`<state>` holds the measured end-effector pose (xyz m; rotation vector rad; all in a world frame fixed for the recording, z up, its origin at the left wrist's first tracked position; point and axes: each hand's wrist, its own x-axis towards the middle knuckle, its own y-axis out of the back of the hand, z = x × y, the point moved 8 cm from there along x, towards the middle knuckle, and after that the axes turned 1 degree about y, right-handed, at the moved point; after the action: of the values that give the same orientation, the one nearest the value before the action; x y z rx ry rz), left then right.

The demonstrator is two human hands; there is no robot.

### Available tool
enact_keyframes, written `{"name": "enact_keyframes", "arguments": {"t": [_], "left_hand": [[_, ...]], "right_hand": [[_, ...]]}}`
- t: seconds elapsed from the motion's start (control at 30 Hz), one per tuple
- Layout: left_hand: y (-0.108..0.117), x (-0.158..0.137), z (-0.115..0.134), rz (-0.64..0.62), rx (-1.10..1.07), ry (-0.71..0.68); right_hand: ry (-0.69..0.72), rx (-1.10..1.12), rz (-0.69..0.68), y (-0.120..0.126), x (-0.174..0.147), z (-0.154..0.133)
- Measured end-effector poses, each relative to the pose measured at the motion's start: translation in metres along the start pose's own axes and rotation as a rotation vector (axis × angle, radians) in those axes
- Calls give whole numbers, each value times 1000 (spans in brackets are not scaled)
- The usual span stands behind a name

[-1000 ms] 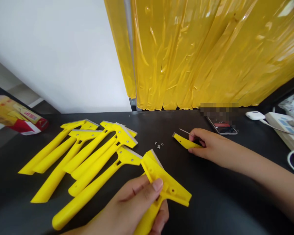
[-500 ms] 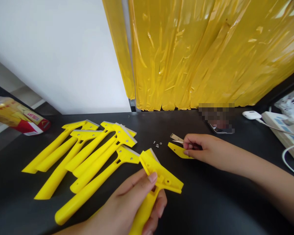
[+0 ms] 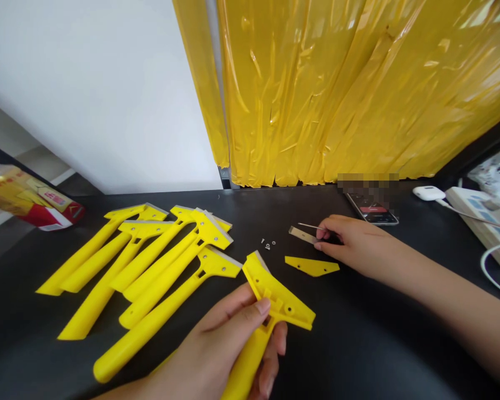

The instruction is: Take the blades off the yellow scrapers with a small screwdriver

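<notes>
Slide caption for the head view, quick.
Left hand holding yellow scraper; right hand holding thin rod beside metal blade.

Cover plate [image 3: 312,266]: smooth plastic, satin finish. Left of the cover plate, scraper body [image 3: 281,304]: moulded plastic; fasteners [image 3: 268,246]: bright metal; farther left, scrapers [image 3: 150,323]: smooth plastic with metal edges. Just beyond the cover plate, blade [image 3: 302,235]: flat metal; thin rod [image 3: 310,225]: metal. Beneath it, table [image 3: 358,333]: smooth, dull sheen. Well beyond it, sheeting [image 3: 291,111]: wrinkled, glossy plastic.
</notes>
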<state>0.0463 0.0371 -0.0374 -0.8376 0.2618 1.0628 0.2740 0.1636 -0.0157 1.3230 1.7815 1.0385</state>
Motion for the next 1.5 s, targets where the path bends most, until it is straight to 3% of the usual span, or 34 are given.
{"name": "enact_keyframes", "arguments": {"t": [0.13,0.3,0.53,0.7,0.87,1.13,1.5], "left_hand": [[0,-3,1,23,41,-22],[0,-3,-5,8,151,60],[1,-5,-1,13,207,-10],[0,-3,0,-32,191,-52],[-5,-5,2,-36,162,-69],[0,-1,-5,16,278,-70],[4,0,-12,93,338,-19]], "right_hand": [[-32,28,-3,-5,1,5],[-59,171,-31,-6,2,6],[10,519,-56,5,-33,-53],[-14,969,-205,-18,-62,-83],[-41,927,-230,-30,-61,-84],[59,813,-228,-36,-67,-90],[7,1021,-349,-50,-65,-95]]}}
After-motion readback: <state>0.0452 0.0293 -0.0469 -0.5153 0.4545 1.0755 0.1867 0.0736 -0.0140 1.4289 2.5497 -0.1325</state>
